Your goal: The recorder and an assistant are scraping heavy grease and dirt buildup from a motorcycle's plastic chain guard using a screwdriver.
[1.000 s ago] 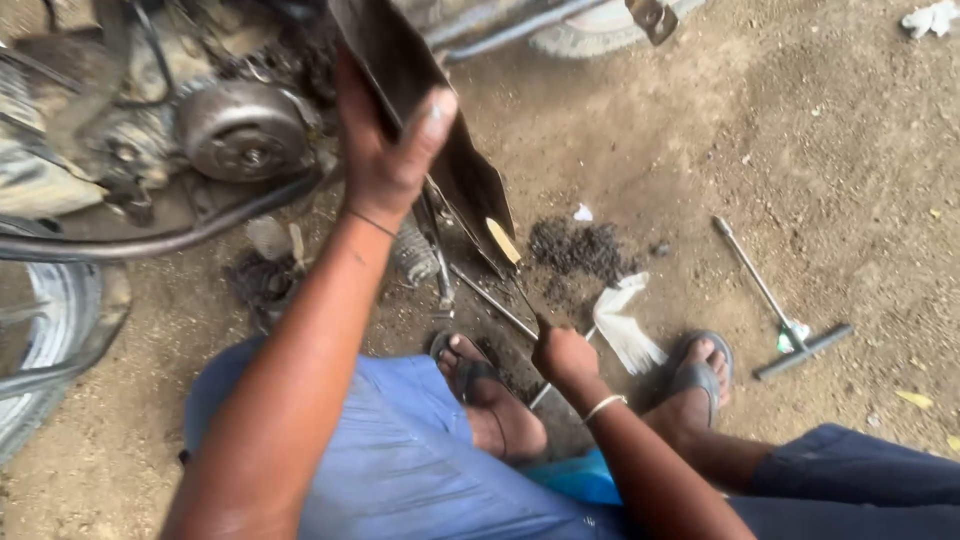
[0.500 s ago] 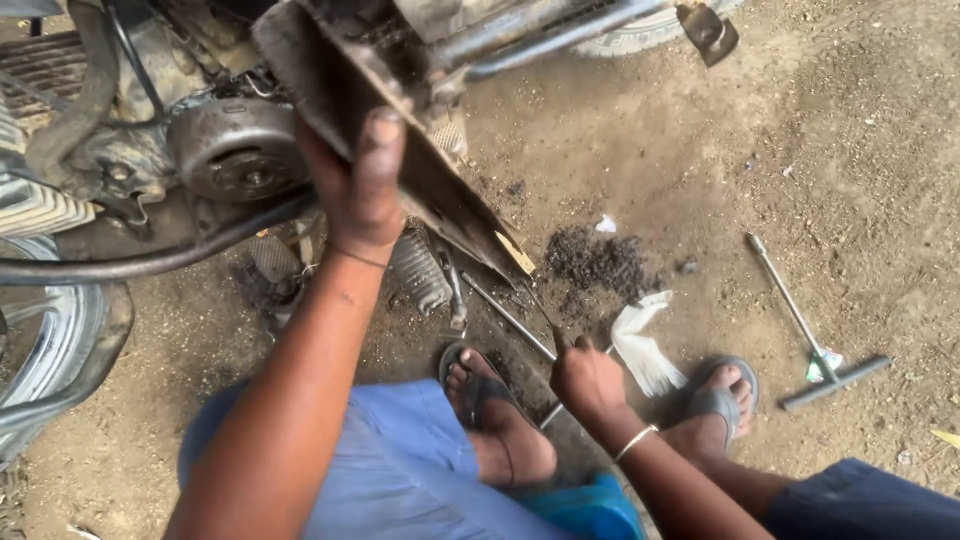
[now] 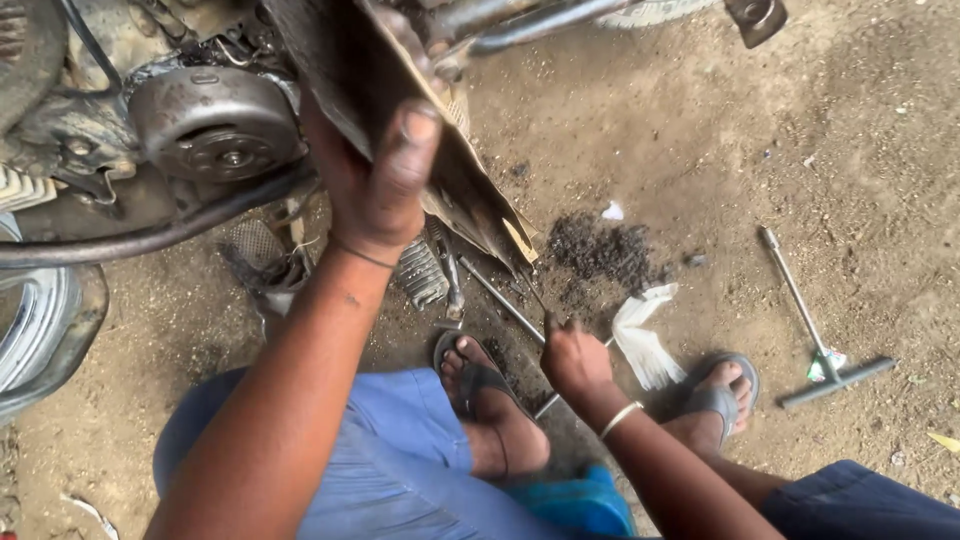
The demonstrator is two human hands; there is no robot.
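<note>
Left hand (image 3: pixel 375 180) shifted along the dirty metal cover (image 3: pixel 440 170): a second ago its thumb hooked the cover's right edge at frame top centre, now the thumb points straight up against the panel, grip higher toward the engine casing (image 3: pixel 215 120). Right hand (image 3: pixel 572 358), earlier just off the sandalled foot (image 3: pixel 490 405) at lower centre, has gone forward and down onto the thin metal rod (image 3: pixel 505 305) on the dirt. View has closed in, with the T-handle wrench (image 3: pixel 815 320) now nearer the right edge.
</note>
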